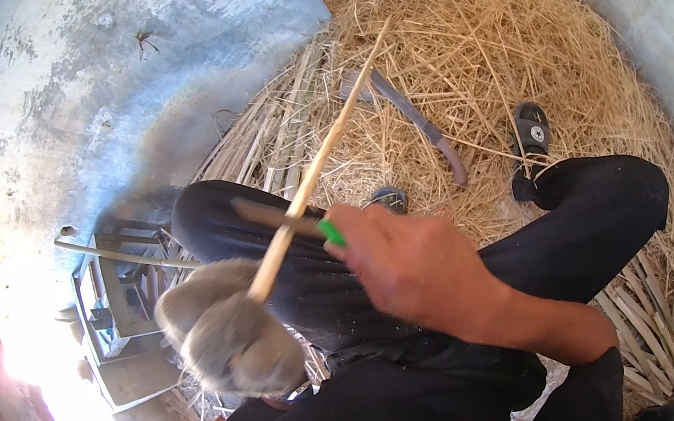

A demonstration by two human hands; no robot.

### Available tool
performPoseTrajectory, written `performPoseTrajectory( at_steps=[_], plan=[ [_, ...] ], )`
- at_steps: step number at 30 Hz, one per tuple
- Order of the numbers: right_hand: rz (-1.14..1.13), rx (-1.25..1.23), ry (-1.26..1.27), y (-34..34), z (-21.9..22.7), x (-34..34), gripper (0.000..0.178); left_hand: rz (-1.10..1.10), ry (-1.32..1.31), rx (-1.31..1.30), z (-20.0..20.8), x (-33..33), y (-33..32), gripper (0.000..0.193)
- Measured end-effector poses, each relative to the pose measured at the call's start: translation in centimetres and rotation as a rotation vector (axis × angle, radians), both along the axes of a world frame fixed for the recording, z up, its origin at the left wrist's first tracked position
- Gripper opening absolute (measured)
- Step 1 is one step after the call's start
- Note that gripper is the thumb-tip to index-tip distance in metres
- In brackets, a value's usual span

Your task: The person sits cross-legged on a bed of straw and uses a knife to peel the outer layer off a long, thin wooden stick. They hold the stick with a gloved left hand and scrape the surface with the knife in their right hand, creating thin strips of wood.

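Note:
My left hand (231, 327), in a grey glove and blurred by motion, is closed around the lower end of a thin, pale bamboo stick (332, 133). The stick slants up and away over my left leg. My right hand (413, 265) grips a small knife by its green handle (331, 232). Its dull brown blade (260, 213) points left and crosses the stick a little above my glove. Whether the edge bites into the stick cannot be made out.
Straw-like shavings (492, 48) cover the floor ahead, with a large curved blade with a brown handle (451, 160) lying on them. Split strips (649, 333) are piled at the right. A weathered wall (103, 52) rises at the left, above a wooden frame (136, 378).

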State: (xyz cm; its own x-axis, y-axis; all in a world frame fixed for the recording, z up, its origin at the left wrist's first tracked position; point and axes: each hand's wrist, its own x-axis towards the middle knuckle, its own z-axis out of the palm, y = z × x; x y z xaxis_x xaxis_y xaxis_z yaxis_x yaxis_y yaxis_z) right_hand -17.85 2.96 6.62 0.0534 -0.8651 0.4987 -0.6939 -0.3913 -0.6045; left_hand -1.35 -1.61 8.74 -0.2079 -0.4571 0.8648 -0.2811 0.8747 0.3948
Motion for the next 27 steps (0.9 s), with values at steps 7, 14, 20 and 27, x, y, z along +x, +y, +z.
performPoseTrajectory(
  at_steps=[7,14,20,27],
  plan=[
    [0.323,-0.143,-0.394,0.4,2.9,3.3,0.028,-0.035,-0.002,-0.034,1.0,0.7,0.3,0.028],
    [0.185,0.06,-0.435,-1.0,2.4,2.3,0.017,0.021,0.018,0.116,0.1,-1.2,-0.2,0.031],
    [-0.033,0.033,-0.135,-0.3,1.1,0.1,0.019,0.029,0.122,0.185,-0.9,-3.0,0.1,0.033],
    [-0.025,-0.01,-0.102,-0.2,1.1,0.6,0.017,-0.051,0.191,0.118,-0.4,-2.7,-0.9,0.036]
  ],
)
